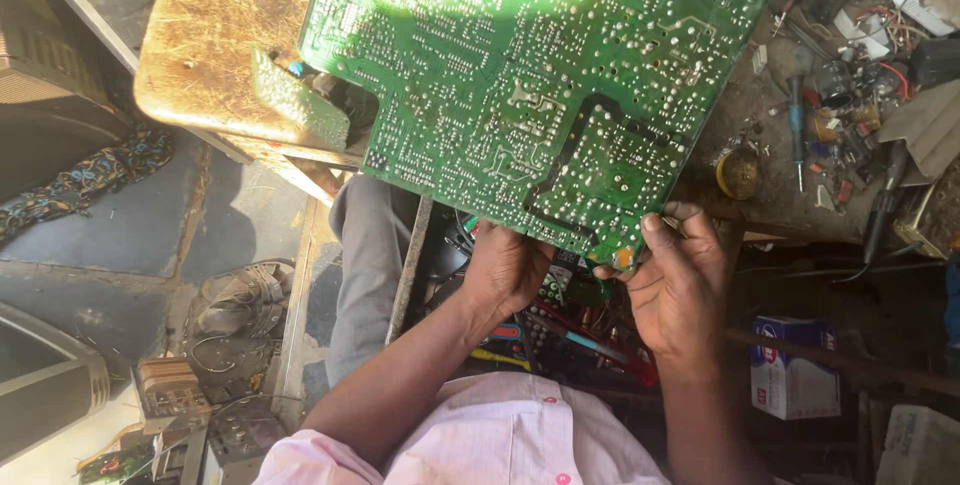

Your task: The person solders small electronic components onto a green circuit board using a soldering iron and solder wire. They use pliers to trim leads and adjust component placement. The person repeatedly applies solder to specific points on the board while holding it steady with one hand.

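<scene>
While I hold the green circuit board [520, 85] solder side up by its near edge, my left hand [505, 270] and right hand [680, 285] both clasp it. Step in hand: inspection. Beyond my grip lies the wooden bench [210, 35]; tools [800, 125] lie right. Turning it needs a firmer, regripped hold.

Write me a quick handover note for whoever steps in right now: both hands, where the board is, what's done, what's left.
Left hand: grips the near edge of the green circuit board from below.
Right hand: holds the same edge, thumb on top.
Board: raised over the workbench, solder side up, half in sun.
Nearby: blue-handled screwdriver and loose parts on the right of the bench.
Done: board is lifted and turned over.
Left: no tool in hand; nothing visibly worked on.
</scene>
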